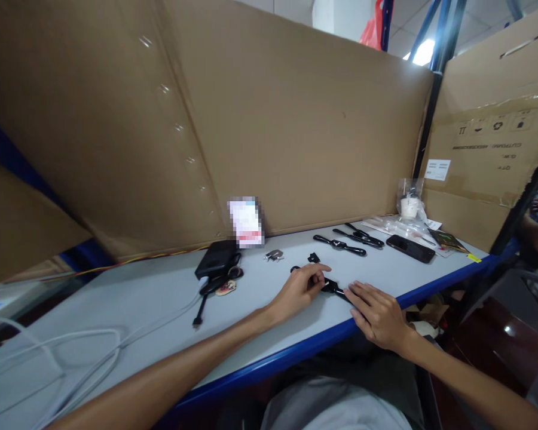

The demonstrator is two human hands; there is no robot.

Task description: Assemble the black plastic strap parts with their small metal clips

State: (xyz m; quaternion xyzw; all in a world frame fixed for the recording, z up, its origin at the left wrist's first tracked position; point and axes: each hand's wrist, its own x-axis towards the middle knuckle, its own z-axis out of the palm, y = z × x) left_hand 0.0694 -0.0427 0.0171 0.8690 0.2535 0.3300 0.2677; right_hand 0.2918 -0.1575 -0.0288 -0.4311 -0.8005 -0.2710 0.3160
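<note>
A black spokeshave (329, 286) with two handles lies on the grey-white tabletop, its middle and far left end showing between my hands. My left hand (302, 286) is over its left half, fingers curled together near the middle; whatever they pinch is too small to make out. My right hand (379, 313) rests on the right handle, with the fingers laid close together over its end. A small black metal piece (313, 257) lies just beyond my left hand. Farther left are several small silver blade-like pieces (274, 255). Another spokeshave (339, 245) lies behind, beside more black spokeshaves (363, 236).
A black box-like device (216, 260) with a cable and keyring items stands left. White cables (112, 334) run across the left tabletop. A phone (410, 248), plastic bags (394, 227) and a white cup (409, 206) are at right. Cardboard walls (296, 119) enclose the back.
</note>
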